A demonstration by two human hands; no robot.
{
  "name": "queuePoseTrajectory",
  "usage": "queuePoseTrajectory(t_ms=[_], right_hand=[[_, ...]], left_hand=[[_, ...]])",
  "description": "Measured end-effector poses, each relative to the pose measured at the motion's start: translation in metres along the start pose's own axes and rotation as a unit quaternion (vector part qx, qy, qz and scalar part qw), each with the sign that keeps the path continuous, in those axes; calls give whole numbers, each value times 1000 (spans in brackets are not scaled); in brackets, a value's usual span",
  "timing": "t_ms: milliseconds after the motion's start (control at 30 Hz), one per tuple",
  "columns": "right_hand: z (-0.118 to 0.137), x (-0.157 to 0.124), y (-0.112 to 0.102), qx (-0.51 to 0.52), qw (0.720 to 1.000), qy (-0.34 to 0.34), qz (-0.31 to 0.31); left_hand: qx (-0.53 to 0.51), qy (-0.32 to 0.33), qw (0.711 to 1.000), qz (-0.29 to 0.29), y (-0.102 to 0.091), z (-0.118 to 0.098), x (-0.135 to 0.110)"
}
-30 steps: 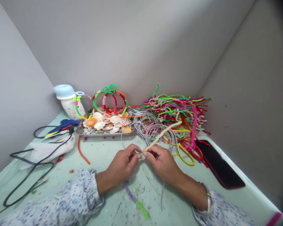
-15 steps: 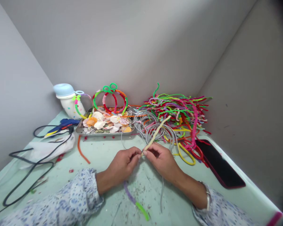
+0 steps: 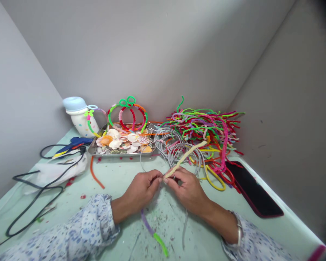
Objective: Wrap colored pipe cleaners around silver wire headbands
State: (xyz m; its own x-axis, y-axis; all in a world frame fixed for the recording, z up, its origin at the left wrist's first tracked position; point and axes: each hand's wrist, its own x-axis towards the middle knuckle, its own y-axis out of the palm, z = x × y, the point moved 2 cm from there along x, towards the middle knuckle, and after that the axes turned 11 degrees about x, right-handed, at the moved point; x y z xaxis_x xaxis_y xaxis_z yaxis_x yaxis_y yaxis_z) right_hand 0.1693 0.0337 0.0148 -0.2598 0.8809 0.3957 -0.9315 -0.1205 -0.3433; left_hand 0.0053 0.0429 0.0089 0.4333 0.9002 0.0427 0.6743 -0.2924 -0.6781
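Note:
My left hand (image 3: 144, 190) and my right hand (image 3: 189, 190) meet fingertip to fingertip above the table, both pinching. From the right fingers a cream pipe cleaner (image 3: 185, 156) slants up and to the right; its lower end is at the fingertips. Below my left hand hangs a strip wrapped in purple and green pipe cleaner (image 3: 159, 243), its upper part hidden by the hand. A bare grey wire (image 3: 184, 230) comes down from under my right hand. Whether wire and strip are one piece is hidden by my fingers.
A metal tray (image 3: 119, 155) of seashells (image 3: 114, 144) stands behind, with pipe-cleaner hoops (image 3: 146, 117) over it. Right of it are coiled grey wire (image 3: 170, 156) and heaped pipe cleaners (image 3: 203, 125). A phone (image 3: 256, 192), a bottle (image 3: 81, 121) and a black cable (image 3: 29, 221) lie around.
The cream pipe cleaner has swung to the right and tilts lower. The purple and green strip has shifted slightly left. Both hands stay pinched together in nearly the same place.

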Motion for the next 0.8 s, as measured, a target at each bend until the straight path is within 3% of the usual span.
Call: queuePoseTrajectory(t_ms=[300, 567, 800], right_hand=[[-1, -1, 0, 4, 999, -13, 37], [-11, 2, -3, 40, 992, 120, 11], [-14, 3, -2, 21, 986, 160, 51]], left_hand=[[-32, -24, 999, 14, 2, 5, 1], [-57, -43, 997, 9, 2, 10, 3], [-22, -32, 999, 13, 3, 9, 3]])
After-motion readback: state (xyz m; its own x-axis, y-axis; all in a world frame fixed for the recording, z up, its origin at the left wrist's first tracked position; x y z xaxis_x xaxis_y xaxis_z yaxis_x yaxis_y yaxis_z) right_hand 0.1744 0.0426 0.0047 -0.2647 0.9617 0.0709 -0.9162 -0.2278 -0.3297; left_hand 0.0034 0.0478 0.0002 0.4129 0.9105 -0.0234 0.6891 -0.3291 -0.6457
